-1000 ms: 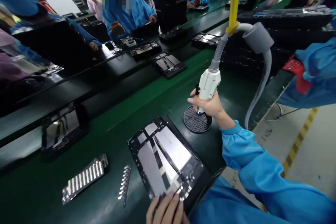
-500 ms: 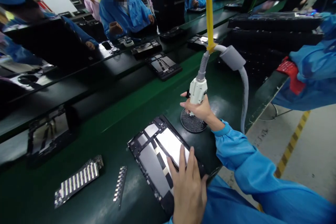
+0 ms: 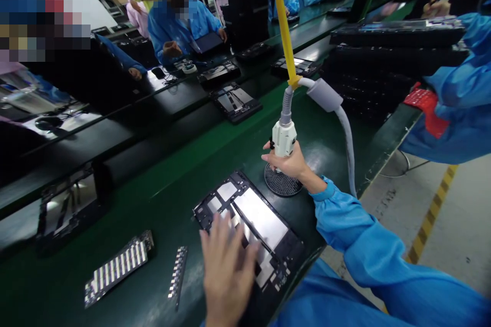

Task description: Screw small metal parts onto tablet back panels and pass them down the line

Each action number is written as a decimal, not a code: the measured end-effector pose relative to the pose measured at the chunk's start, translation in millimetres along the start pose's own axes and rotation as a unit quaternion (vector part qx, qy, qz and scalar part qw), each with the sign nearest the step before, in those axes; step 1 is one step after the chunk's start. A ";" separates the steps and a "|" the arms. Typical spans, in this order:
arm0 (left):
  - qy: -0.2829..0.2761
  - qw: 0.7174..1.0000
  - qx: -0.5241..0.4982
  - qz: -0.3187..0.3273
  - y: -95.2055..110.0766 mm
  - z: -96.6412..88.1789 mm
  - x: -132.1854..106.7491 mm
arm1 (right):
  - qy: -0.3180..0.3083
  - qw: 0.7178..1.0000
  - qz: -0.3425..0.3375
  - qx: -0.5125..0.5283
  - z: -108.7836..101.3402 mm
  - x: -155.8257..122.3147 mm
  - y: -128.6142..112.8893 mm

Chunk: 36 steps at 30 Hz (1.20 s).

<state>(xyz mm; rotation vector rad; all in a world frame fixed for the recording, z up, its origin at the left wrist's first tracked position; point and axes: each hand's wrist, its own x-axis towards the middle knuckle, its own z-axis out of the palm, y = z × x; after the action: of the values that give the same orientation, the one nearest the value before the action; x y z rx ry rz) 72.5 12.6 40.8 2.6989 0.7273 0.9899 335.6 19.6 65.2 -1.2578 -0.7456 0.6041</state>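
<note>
My right hand (image 3: 290,164) is wrapped round a white electric screwdriver (image 3: 284,138) that hangs from a yellow cord (image 3: 283,20) with a grey hose. Its tip stands over a round black perforated screw tray (image 3: 283,184). My left hand (image 3: 226,271) lies flat with fingers spread on the near left part of an open tablet chassis (image 3: 261,219), a black frame with shiny metal plates. The hand is a little blurred by motion and holds nothing.
Two strips of small metal parts (image 3: 117,266) (image 3: 177,271) lie on the green belt (image 3: 172,173) left of the chassis. Another chassis (image 3: 67,204) sits further left, more (image 3: 235,102) further along the line. People in blue coats work opposite and at my right (image 3: 456,112).
My left hand slid from the chassis's near edge up onto it, then leftward across the plates. The right hand and screwdriver stayed over the screw tray while my view shifted slightly.
</note>
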 end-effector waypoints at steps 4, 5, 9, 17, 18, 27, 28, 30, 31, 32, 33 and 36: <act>0.119 0.982 -0.029 -0.142 -65.4 -3.1 29.3 | -0.020 1.000 -0.005 -0.004 0.0 -0.2 0.5; 0.135 0.974 -0.050 -0.174 -78.5 -0.3 38.4 | -0.025 1.000 -0.006 -0.006 -0.3 -0.3 0.9; 0.094 0.925 -0.229 -0.289 -109.1 16.9 68.4 | -0.039 0.999 -0.023 -0.020 -2.4 -0.4 3.1; 0.137 0.903 -0.206 -0.351 -106.6 40.7 85.3 | -0.041 0.998 -0.020 -0.030 -3.7 -1.8 5.7; 0.132 0.905 -0.198 -0.351 -107.6 35.4 85.7 | -0.035 0.999 -0.017 -0.037 -4.0 -2.5 5.2; -0.008 0.905 -0.026 -0.425 -115.9 -112.6 6.6 | -0.012 0.995 -0.059 -0.076 -0.5 -4.2 -4.1; -0.036 0.896 -0.020 -0.441 -111.7 -118.9 -10.8 | -0.004 0.994 -0.069 -0.081 1.0 -6.3 -8.2; -0.066 0.881 -0.024 -0.468 -101.4 -116.6 -42.4 | 0.016 0.991 -0.089 -0.100 2.8 -11.6 -18.4; -0.068 0.875 -0.025 -0.478 -95.5 -109.7 -54.8 | 0.023 0.989 -0.099 -0.107 3.0 -14.8 -23.7; -0.061 0.871 -0.018 -0.487 -89.4 -100.9 -64.2 | 0.027 0.988 -0.104 -0.113 2.9 -18.3 -28.6; -0.049 0.867 -0.002 -0.495 -83.3 -91.4 -70.4 | 0.029 0.987 -0.105 -0.119 3.0 -21.9 -32.6; -0.012 0.851 0.020 -0.524 -66.1 -69.1 -74.6 | 0.029 0.986 -0.089 -0.139 12.6 -32.2 -35.1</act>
<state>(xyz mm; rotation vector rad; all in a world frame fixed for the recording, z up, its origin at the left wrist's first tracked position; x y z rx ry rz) -46.7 32.1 30.5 1.7839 1.8899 0.6065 305.7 -4.6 95.9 -1.4401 -0.9057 0.3238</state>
